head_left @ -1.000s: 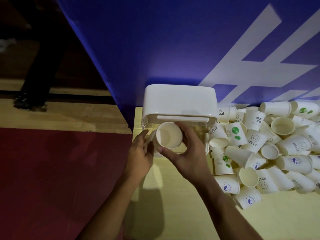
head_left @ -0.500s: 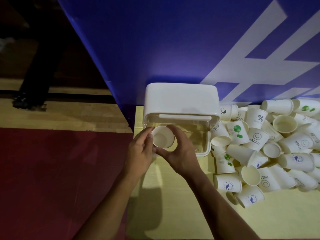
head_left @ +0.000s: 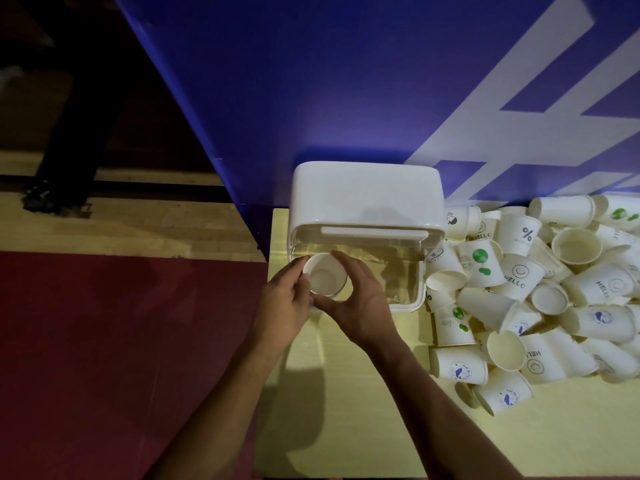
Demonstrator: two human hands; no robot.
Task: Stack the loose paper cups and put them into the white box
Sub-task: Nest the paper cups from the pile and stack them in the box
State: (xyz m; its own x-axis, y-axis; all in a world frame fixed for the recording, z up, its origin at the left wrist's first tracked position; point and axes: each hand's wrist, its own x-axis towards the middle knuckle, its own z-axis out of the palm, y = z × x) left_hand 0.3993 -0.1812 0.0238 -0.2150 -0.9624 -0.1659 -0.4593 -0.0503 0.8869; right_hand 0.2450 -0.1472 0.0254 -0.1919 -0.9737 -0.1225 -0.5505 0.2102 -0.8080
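A white box [head_left: 367, 199] with its lid tipped back stands at the far left of the pale table, its clear bin open toward me. Upright in the bin's left front corner is a stack of paper cups [head_left: 325, 277], mouth facing up. My left hand [head_left: 285, 306] grips the stack's left side, and my right hand [head_left: 360, 303] wraps its right and front side. A large pile of loose paper cups [head_left: 540, 296], some printed with "HELLO" or green and blue marks, lies to the right of the box.
A blue panel with white stripes [head_left: 346, 81] rises right behind the box. The table's left edge [head_left: 273, 244] runs just left of the box, with red and wood floor beyond. A person's dark legs [head_left: 65, 133] stand at far left.
Both hands have lowered the cup stack from above the box rim down into the bin's left front corner.
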